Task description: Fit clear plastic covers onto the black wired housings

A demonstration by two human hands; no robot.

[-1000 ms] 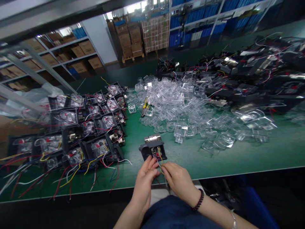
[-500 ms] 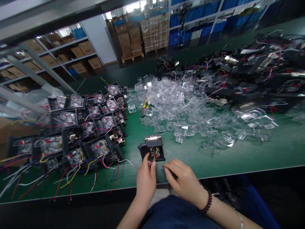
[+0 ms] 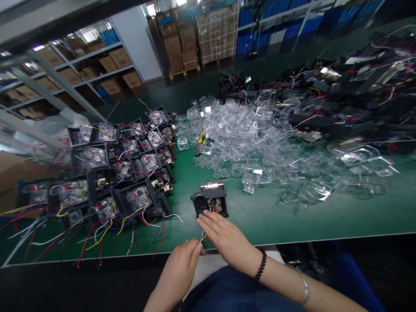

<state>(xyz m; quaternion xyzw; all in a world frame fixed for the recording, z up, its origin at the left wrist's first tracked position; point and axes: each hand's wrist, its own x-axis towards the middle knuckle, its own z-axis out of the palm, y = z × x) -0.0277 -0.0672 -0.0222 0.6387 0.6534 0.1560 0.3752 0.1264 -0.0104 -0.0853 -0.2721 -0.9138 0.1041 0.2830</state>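
A dark grey valve housing (image 3: pixel 194 203) with a silver metal fitting (image 3: pixel 212 186) along its far side lies near the front of the green table. Inside it are coloured wires and a small red part. My right hand (image 3: pixel 225 238) rests on its near edge, fingers stretched out and close together, the tips by the black round part (image 3: pixel 201 203). Below and to the left, my left hand (image 3: pixel 183 262) is closed in a pinch on the thin wires (image 3: pixel 203 237) that run out of the housing towards me. The wire ends are hidden in my fingers.
Similar housings (image 3: pixel 139 197) with clear covers and trailing wires stand in rows at the left. A heap of clear plastic covers (image 3: pixel 234 125) lies beyond the housing, with yellow-handled cutters (image 3: pixel 200 138) at its edge. More dark wired assemblies (image 3: pixel 341 104) are piled at the right.
My left hand has left the housing and drawn back towards me with the wires pinched. My right hand has moved left onto the housing's near edge, its fingers straightened.
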